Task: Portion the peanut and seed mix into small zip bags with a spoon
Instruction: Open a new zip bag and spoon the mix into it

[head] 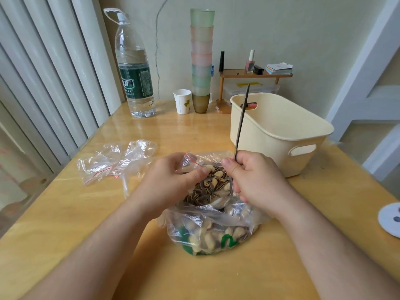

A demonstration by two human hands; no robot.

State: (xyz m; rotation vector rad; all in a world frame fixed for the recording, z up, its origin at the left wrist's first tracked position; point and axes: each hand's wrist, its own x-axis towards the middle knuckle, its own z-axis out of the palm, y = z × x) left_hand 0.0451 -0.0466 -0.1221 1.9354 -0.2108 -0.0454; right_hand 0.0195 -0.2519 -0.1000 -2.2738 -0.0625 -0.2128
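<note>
A large clear plastic bag (216, 230) of peanuts and striped sunflower seeds (207, 189) sits on the wooden table (86, 213) in front of me. My left hand (171, 182) pinches a small zip bag (192, 161) with a red seal line at the big bag's mouth. My right hand (257, 180) grips a long dark spoon (241, 122); its handle points up and away, and its bowl is down in the mix, hidden behind my fingers. Several empty small zip bags (112, 163) lie to the left.
A cream plastic basket (279, 131) stands at the right, close behind my right hand. At the back are a large water bottle (135, 72), a paper cup (182, 101), a tall stack of cups (201, 59) and a small wooden shelf (249, 73). A white disc (389, 219) lies at the right edge.
</note>
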